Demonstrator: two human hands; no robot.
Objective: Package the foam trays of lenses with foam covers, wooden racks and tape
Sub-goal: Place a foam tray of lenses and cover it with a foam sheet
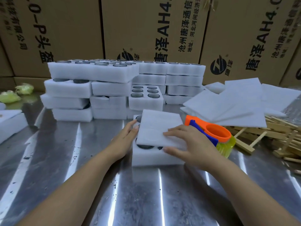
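A white foam tray of lenses [151,158] lies on the metal table in front of me. A thin white foam cover [158,126] sits slanted over it, leaving dark lenses showing along the left and front. My right hand [187,142] holds the cover's near right corner, fingers on top and thumb underneath. My left hand [126,136] touches the tray's left side with straight fingers. An orange and blue tape dispenser [211,132] with a yellow roll stands just right of the tray. Wooden racks [276,139] are heaped at the right under loose foam covers [241,103].
Stacks of foam trays with lenses [104,88] fill the table's back. Cardboard boxes [146,26] form a wall behind them. Another foam tray [9,126] lies at the left edge, with yellow-green scraps [16,93] beyond it.
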